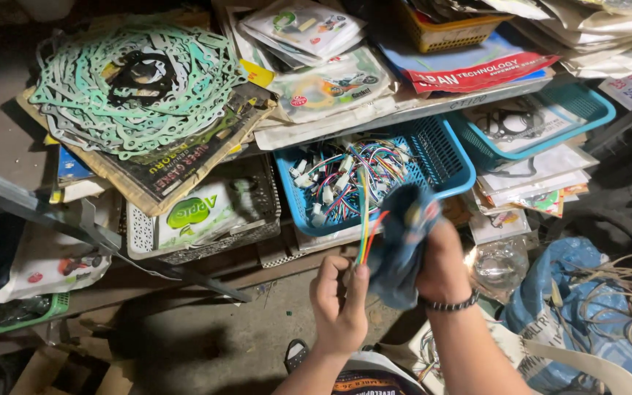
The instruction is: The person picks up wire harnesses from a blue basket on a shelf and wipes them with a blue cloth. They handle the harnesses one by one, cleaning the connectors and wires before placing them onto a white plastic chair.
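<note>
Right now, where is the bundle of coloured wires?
In the head view, the bundle of coloured wires is centre frame, pinched in the left hand, beside the blue cloth in the right hand, before the blue basket.

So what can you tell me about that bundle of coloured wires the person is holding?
The wire bundle is a thin bunch of yellow, green, orange and white strands that look plastic-coated. It stands roughly upright, pinched at its lower end by the left hand. Its upper end reaches up in front of the blue basket. A dark blue cloth lies against its right side.

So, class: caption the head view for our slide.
Left hand grips coloured wires, right hand a blue cloth, before a blue basket.
</note>
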